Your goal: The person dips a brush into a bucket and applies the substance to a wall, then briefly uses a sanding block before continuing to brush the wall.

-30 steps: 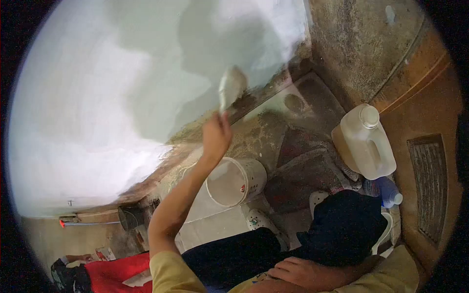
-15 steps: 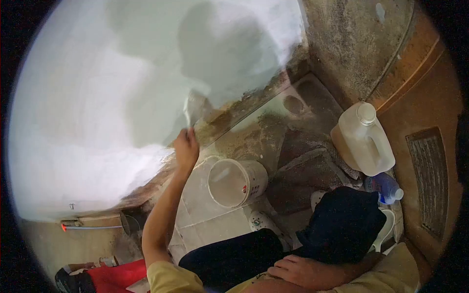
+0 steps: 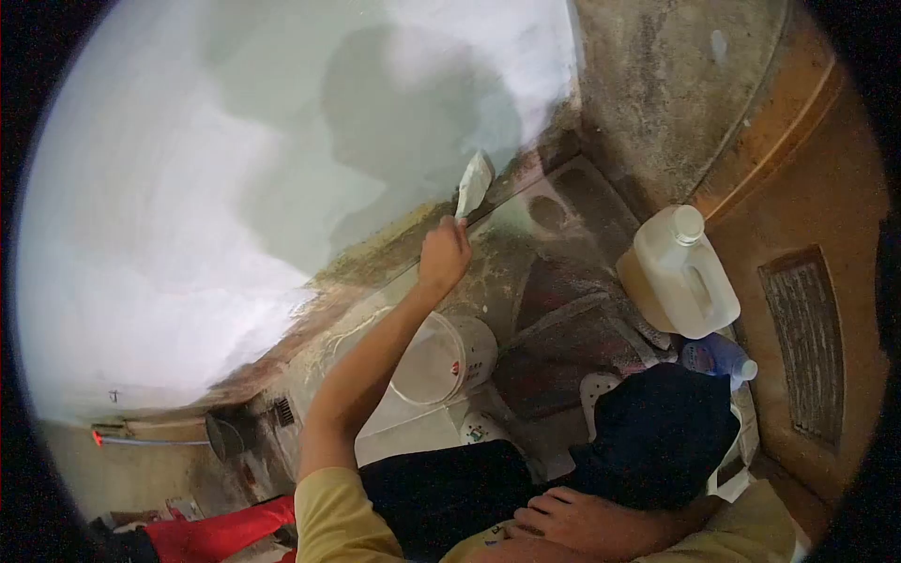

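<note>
My left hand is closed around the handle of a white, paint-covered brush. The brush is near the lower edge of the whitish wall, above a dark, unpainted strip; contact is hard to make out. Below my left forearm stands a round white bucket, partly hidden by that arm. My right hand lies on my lap with its fingers slightly apart, holding nothing.
A translucent jug and a blue bottle stand at the right, beside a brown surface with a grille. A dark container is at the lower left. Near it, another person's red clothing shows.
My left hand and the brush have moved right along the wall's lower edge, and my forearm now crosses in front of the bucket. The view has shifted slightly.
</note>
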A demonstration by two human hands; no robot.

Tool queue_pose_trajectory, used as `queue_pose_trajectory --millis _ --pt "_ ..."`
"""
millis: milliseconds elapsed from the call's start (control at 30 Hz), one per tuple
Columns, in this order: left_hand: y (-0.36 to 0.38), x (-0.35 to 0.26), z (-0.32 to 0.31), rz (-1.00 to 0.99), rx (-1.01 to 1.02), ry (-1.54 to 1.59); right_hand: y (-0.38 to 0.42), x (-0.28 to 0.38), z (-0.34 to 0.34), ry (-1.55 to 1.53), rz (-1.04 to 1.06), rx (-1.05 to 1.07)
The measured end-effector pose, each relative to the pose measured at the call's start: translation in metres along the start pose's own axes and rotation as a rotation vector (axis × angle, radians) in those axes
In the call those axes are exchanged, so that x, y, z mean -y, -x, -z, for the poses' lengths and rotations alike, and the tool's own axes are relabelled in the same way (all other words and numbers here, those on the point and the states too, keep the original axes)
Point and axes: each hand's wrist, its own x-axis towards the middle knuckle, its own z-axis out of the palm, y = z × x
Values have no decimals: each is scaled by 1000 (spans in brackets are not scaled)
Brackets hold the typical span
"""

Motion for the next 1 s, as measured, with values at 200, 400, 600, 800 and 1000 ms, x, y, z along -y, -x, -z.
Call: queue_pose_trajectory --millis 200,400,600,800,1000 --pt "2 34 12 51 -74 7 4 -4 -14 -189 -69 -134" --pt "73 95 58 114 -203 -60 6 -15 -14 -229 -36 -168" --pt "101 91 78 237 -72 -93 0 -17 -16 -215 -37 -143" --pt "30 42 24 66 18 -43 -4 -2 7 -122 -130 -148" --pt "-22 -4 -7 -18 12 88 -10 14 16 -18 -224 -83"
